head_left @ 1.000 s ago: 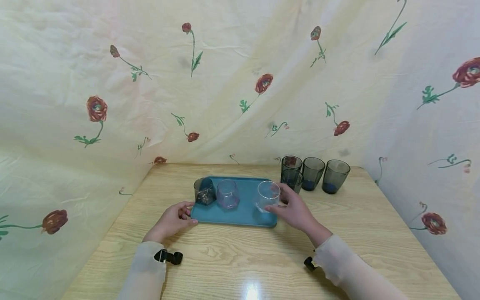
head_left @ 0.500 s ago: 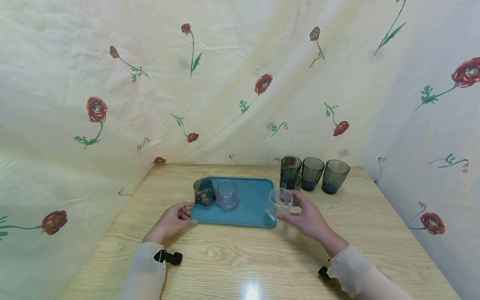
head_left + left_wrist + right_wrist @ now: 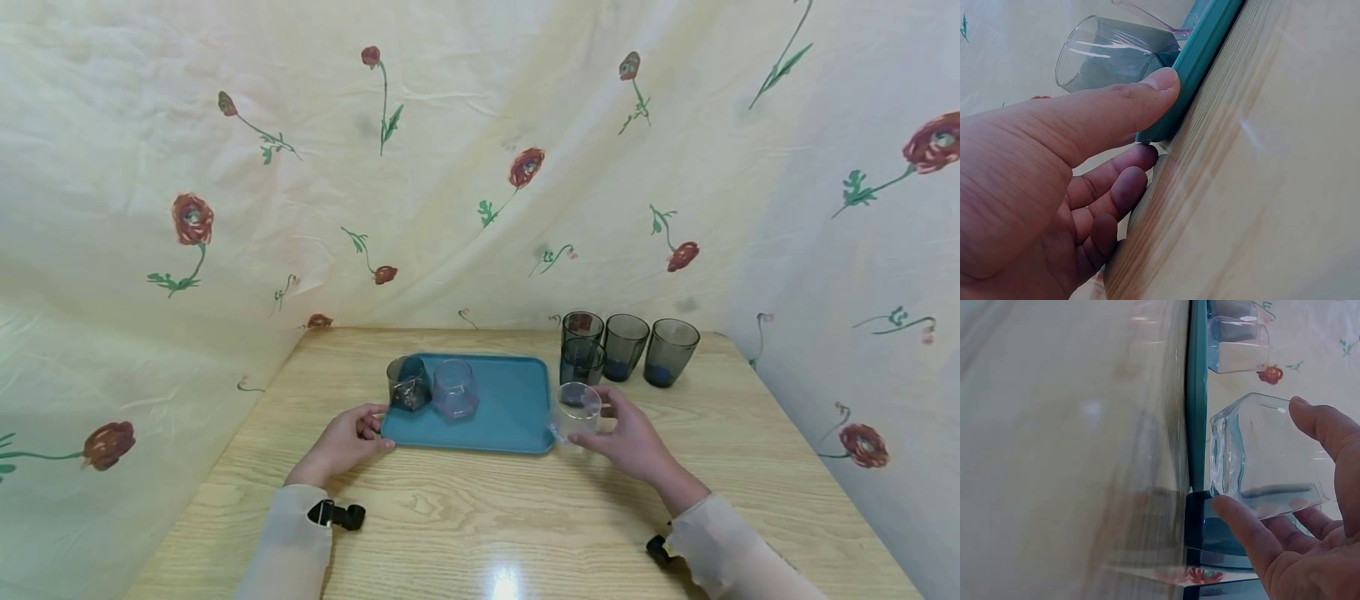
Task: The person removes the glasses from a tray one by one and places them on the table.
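In the head view my right hand [image 3: 636, 435] holds a clear glass cup [image 3: 577, 414] at the right edge of a blue tray [image 3: 504, 404]. The right wrist view shows the thumb and fingers around that cup, its thick faceted base facing the tray. My left hand [image 3: 341, 446] grips the tray's left end, thumb on the rim and fingers at its side. On the tray's left part stand a small smoky-grey glass [image 3: 408, 390] and, beside it, a pinkish faceted glass [image 3: 455, 390].
Several tall grey tumblers stand at the back right; one tumbler [image 3: 582, 360] is close behind the clear cup, and another tumbler [image 3: 671, 354] is farthest right. The wooden table [image 3: 442, 525] meets a floral cloth [image 3: 450, 167] at the back and sides.
My right hand has moved right and toward me with the clear cup, from over the tray to its right edge. The left hand and the tray have stayed put.
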Tool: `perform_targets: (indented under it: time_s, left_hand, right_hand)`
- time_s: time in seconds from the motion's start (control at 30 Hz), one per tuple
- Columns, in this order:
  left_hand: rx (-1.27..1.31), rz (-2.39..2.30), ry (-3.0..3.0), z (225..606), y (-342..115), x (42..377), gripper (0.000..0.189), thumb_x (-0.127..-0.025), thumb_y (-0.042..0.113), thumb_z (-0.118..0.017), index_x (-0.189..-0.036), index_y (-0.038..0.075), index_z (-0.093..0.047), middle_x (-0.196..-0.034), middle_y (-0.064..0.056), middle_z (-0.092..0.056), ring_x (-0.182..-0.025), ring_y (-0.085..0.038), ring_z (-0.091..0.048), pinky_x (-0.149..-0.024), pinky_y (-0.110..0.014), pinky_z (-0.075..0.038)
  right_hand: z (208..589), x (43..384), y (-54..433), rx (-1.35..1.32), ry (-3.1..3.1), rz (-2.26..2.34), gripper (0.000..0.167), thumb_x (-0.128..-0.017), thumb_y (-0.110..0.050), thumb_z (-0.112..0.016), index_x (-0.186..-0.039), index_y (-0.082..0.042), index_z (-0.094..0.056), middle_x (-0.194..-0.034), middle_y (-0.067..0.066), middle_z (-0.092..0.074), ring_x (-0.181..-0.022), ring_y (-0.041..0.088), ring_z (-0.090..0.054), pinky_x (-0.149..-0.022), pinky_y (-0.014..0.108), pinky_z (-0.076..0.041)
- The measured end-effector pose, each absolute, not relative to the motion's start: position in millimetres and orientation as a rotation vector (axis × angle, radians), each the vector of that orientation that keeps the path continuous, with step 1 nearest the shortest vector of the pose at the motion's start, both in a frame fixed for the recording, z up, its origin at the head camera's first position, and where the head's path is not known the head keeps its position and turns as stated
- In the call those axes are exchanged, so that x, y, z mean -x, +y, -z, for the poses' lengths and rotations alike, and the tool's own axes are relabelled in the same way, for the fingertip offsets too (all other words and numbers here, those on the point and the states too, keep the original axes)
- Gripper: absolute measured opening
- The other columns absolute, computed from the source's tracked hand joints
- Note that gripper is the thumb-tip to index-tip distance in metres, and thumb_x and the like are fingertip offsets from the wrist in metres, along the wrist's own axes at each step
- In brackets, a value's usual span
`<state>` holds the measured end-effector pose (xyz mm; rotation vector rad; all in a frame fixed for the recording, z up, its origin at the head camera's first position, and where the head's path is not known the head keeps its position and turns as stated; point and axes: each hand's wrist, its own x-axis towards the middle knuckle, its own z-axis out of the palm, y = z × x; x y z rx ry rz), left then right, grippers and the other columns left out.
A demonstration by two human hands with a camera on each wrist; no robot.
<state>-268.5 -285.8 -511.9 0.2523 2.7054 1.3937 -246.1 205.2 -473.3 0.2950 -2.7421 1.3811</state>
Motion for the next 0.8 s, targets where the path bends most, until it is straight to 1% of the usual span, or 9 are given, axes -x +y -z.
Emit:
perform_targets:
  time_s: [0.07,0.2,0.4,0.6,0.8]
  left_hand:
    - [-0.251,-1.390,2.708,512,-286,268,0.065,-0.088,0.021,-0.089,-0.146,0.013,-0.061,-0.104,-0.004,-0.061,-0.085,-0.021,-0.057,-0.076,-0.035,-0.050]
    - [-0.248,-1.389,2.705,511,-286,268,0.066,-0.088,0.021,-0.088,-0.147,0.013,-0.060,-0.105,-0.004,-0.061,-0.086,-0.021,-0.057,-0.076,-0.035,-0.050]
    - [-0.246,-1.387,2.700,511,-286,268,0.066,-0.088,0.023,-0.088,-0.148,0.014,-0.060,-0.105,-0.005,-0.061,-0.086,-0.021,-0.057,-0.076,-0.035,-0.049]
    - [-0.250,-1.402,2.689,510,-285,268,0.065,-0.088,0.021,-0.089,-0.146,0.013,-0.061,-0.104,-0.005,-0.061,-0.084,-0.022,-0.057,-0.073,-0.034,-0.049]
    - [-0.252,-1.418,2.682,510,-286,268,0.065,-0.088,0.020,-0.089,-0.146,0.011,-0.061,-0.104,-0.005,-0.061,-0.084,-0.022,-0.057,-0.072,-0.033,-0.049]
  right_hand:
    - [475,248,209,-0.283,-2.747,-1.378,0.083,-0.084,-0.039,-0.091,-0.150,-0.010,-0.047,-0.147,0.015,-0.054,-0.131,0.044,-0.054,-0.093,0.057,-0.053]
    - [478,250,215,-0.275,-2.738,-1.393,0.085,-0.084,-0.041,-0.090,-0.150,-0.009,-0.046,-0.148,0.015,-0.053,-0.132,0.045,-0.053,-0.094,0.057,-0.053]
    - [480,253,219,-0.250,-2.740,-1.413,0.080,-0.086,-0.036,-0.090,-0.148,-0.009,-0.048,-0.147,0.016,-0.053,-0.131,0.045,-0.053,-0.091,0.055,-0.054]
    - [481,255,222,-0.234,-2.739,-1.434,0.075,-0.089,-0.027,-0.087,-0.150,-0.010,-0.047,-0.148,0.016,-0.052,-0.131,0.044,-0.053,-0.094,0.055,-0.052]
    - [482,255,223,-0.256,-2.728,-1.445,0.074,-0.088,-0.031,-0.088,-0.147,-0.010,-0.049,-0.148,0.017,-0.053,-0.130,0.046,-0.054,-0.094,0.057,-0.052]
